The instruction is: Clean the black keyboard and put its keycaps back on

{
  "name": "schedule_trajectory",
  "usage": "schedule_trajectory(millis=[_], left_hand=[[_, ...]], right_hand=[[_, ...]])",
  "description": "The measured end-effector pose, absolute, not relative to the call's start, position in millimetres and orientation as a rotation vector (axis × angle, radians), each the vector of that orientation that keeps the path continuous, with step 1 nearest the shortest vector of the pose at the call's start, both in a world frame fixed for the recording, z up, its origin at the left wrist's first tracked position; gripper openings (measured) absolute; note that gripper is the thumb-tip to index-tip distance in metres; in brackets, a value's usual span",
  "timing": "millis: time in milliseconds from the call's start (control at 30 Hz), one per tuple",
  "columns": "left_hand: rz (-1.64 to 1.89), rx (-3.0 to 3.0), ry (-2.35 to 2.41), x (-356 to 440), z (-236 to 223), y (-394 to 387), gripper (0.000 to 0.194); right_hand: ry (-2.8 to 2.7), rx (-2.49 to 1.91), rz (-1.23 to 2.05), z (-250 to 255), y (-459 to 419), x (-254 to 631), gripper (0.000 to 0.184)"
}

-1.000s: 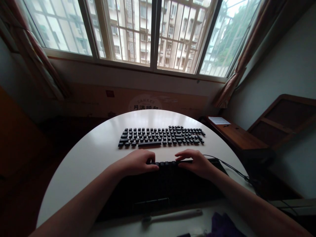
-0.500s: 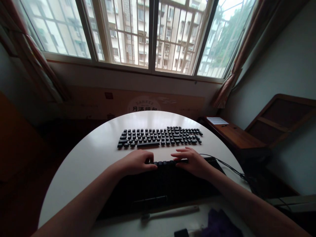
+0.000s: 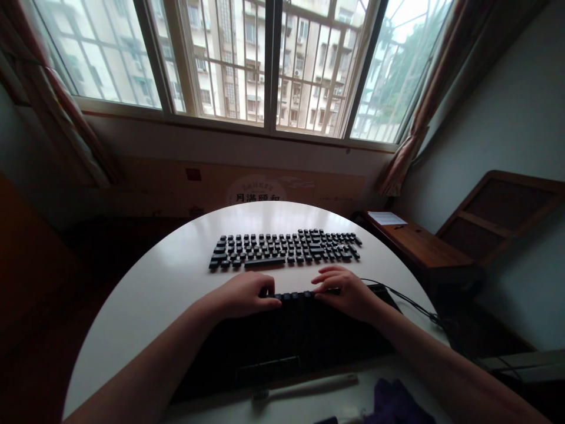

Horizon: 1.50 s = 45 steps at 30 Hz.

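Note:
A dark keyboard base lies on the table in front of me, with a short run of black keycaps along its far edge. My left hand is closed around that far edge, left of the keycaps, thumb on the near side. The thumb and forefinger of my right hand pinch a black keycap at the right end of the run; its other fingers are loosely extended. Beyond both hands, many loose keycaps are laid out in keyboard order.
A toothbrush and a purple cloth lie at the near side of the white round table. A black cable runs off to the right. Farther right stand a wooden bench with a paper sheet on it.
My right hand moved slightly left, then back right, its fingers shifting at the keycap row. My left hand stays on the keyboard's edge. The view has shifted slightly.

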<state>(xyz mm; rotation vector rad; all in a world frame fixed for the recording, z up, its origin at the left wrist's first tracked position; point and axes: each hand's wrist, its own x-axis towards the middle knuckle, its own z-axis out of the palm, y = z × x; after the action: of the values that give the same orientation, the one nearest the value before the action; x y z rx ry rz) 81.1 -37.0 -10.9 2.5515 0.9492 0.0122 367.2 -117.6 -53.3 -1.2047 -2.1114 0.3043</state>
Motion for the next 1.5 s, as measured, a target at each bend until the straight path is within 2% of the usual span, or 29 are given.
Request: schedule_trajectory(millis=[333,433,600,867,933,1067,1500], left_hand=[[0.022,2.567,0.942,80,-12,-36,0.033],[0.037,2.565,0.939,79,-15,-34,0.034],[0.053,2.556,0.939,78,-18,-33,0.035],[0.059,2.538,0.944,77,-12,-37,0.033],[0.062,2.534,0.944,76,-12,-37,0.033],[0.067,2.537,0.930,75,-14,-37,0.033],[0.057,2.507,0.937,75,-10,-39,0.032]], right_hand=[[-2.006,-1.112,0.136,-37,-112,368,0.005],[-1.958,-1.145,0.053,-11,-79,378,0.009],[-2.088,-1.481,-0.083,16,15,398,0.014],[-2.298,-1.719,0.086,2,110,406,0.013],[-2.348,-1.745,0.127,-1,118,405,0.010],[-2.434,-1.781,0.211,-5,126,402,0.023],[-2.432,-1.823,0.310,-21,145,391,0.026]])
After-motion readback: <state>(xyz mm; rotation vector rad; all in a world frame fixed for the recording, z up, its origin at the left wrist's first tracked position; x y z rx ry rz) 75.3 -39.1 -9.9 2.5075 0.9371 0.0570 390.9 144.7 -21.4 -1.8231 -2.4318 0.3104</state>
